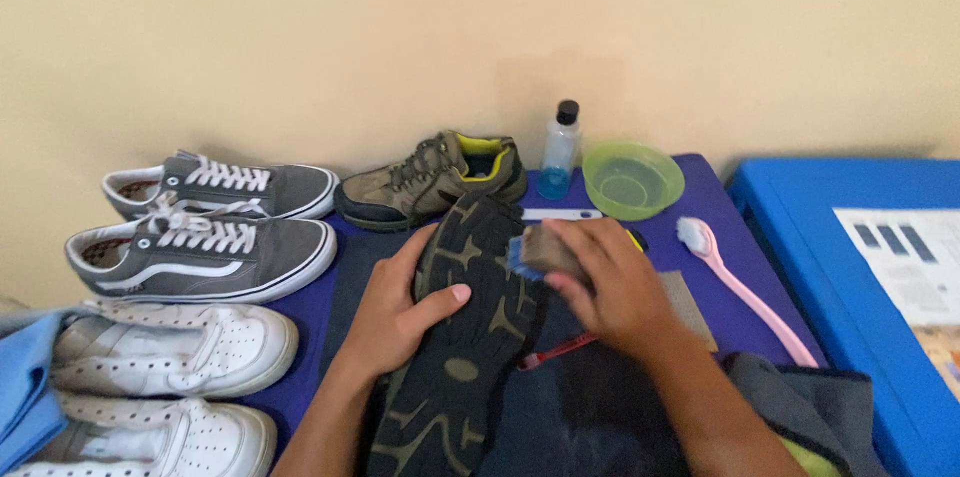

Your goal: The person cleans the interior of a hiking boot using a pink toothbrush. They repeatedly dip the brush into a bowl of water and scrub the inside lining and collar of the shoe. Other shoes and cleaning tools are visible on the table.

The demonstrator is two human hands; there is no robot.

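My left hand (400,309) grips an olive hiking shoe turned sole-up (470,337), thumb across the dark patterned sole. My right hand (615,282) holds a wooden brush with blue bristles (535,252) pressed against the sole near the toe end. The matching olive shoe with yellow lining (430,180) stands upright behind, near the wall. A red lace or strap (555,350) shows under my right wrist.
Two grey sneakers (215,237) and two white sneakers (170,352) line the left side. A clear bottle with blue liquid (560,152), a green bowl (633,180) and a pink long-handled brush (735,282) sit on the purple table (720,207). A blue surface with papers (870,237) lies at right.
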